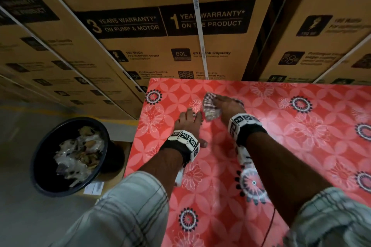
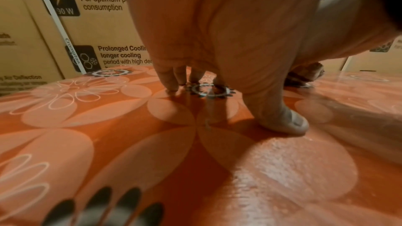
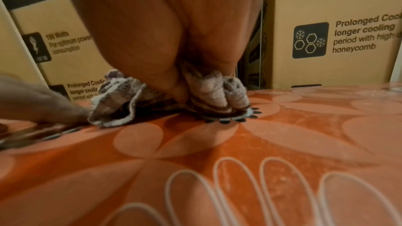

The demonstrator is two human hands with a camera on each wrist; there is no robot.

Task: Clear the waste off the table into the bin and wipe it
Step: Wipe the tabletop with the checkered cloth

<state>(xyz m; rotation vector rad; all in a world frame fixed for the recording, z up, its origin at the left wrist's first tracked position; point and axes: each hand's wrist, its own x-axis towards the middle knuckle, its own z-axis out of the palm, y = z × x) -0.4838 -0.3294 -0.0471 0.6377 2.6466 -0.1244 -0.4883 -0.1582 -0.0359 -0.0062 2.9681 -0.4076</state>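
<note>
The right hand presses a crumpled checked cloth onto the floral table cover, fingers curled into its folds, probably so it drags as one wad. The left hand rests beside it, fingers straight, holding nothing, likely bracing. The black bin on the floor left of the table holds waste. Cartons behind read "1 YEAR WARRANTY", "190 Watts", "80L".

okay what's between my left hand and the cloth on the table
Nothing: bare tablecloth only, a narrow gap between left hand and cloth, clearest in the head view.
</note>
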